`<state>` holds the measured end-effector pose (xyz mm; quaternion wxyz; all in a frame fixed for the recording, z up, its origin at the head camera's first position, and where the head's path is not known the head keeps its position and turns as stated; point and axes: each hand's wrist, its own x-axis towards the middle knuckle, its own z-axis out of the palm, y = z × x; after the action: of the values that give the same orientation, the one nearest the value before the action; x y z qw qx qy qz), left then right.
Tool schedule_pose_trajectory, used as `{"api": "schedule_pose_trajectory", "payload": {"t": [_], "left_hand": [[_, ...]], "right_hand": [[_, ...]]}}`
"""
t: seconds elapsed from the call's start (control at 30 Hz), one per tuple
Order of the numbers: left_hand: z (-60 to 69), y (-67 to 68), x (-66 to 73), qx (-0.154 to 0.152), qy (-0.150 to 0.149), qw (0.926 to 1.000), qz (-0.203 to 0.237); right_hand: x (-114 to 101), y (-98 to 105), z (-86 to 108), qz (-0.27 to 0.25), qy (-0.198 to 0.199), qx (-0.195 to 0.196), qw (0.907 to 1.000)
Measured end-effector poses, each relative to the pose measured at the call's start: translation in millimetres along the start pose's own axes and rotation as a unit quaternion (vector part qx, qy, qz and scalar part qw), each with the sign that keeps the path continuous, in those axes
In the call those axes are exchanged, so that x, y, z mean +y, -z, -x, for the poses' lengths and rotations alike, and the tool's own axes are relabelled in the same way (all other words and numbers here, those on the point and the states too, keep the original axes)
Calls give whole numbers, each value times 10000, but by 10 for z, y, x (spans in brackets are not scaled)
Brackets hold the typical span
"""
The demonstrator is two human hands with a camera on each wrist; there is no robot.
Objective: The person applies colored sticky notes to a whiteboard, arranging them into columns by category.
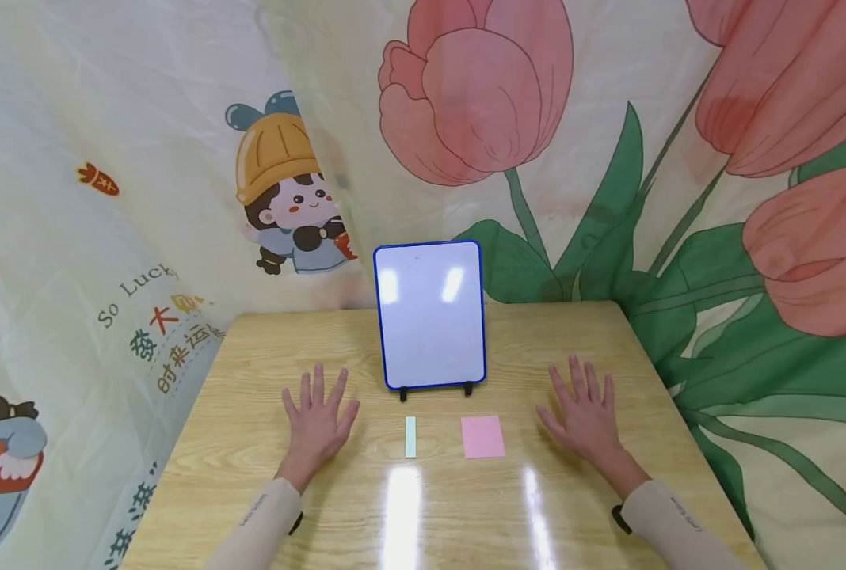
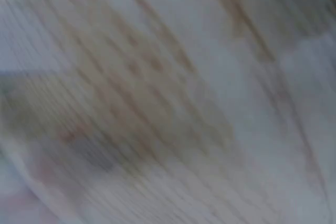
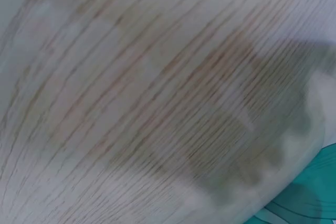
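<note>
In the head view, my left hand point(image 1: 316, 427) lies over the wooden table with its fingers spread, holding nothing. My right hand point(image 1: 585, 419) mirrors it on the other side, fingers also spread and holding nothing. Between the hands lie a narrow pale green paper strip point(image 1: 410, 438), nearer the left hand, and a square pink sticky note point(image 1: 483, 437), nearer the right. Behind them a small blue-framed whiteboard point(image 1: 432, 317) stands tilted back on two black feet. Both wrist views show only blurred wood grain and reflections, with no hand visible.
The wooden table point(image 1: 280, 340) runs back to a printed cloth with tulips point(image 1: 480, 95) and cartoon figures point(image 1: 291, 190). Another patterned cloth point(image 1: 52, 277) hangs at the left. Bright reflections lie on the table's front part. A black band point(image 1: 620, 519) shows at the right sleeve.
</note>
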<state>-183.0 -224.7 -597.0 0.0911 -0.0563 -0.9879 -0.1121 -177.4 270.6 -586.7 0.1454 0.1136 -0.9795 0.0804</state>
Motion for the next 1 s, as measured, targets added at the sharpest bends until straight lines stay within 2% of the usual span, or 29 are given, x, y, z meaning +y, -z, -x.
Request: {"api": "schedule_pose_trajectory", "payload": {"t": [0.33, 0.47, 0.6, 0.83, 1.0], "left_hand": [[18, 2, 197, -44, -185, 9998, -47], [28, 30, 332, -60, -326, 9994, -23], [58, 29, 478, -10, -534, 9986, 29], [153, -44, 707, 145, -917, 9956, 111], [225, -55, 883, 348, -1298, 9909, 81]], "right_hand": [[-170, -79, -20, -158, 254, 22, 9995], [-302, -121, -29, -313, 604, -21, 9977], [-457, -157, -30, -627, 1040, -230, 9923], [-678, -241, -17, -959, 1517, -730, 9810], [-791, -295, 3, -1229, 1828, -729, 9727]]}}
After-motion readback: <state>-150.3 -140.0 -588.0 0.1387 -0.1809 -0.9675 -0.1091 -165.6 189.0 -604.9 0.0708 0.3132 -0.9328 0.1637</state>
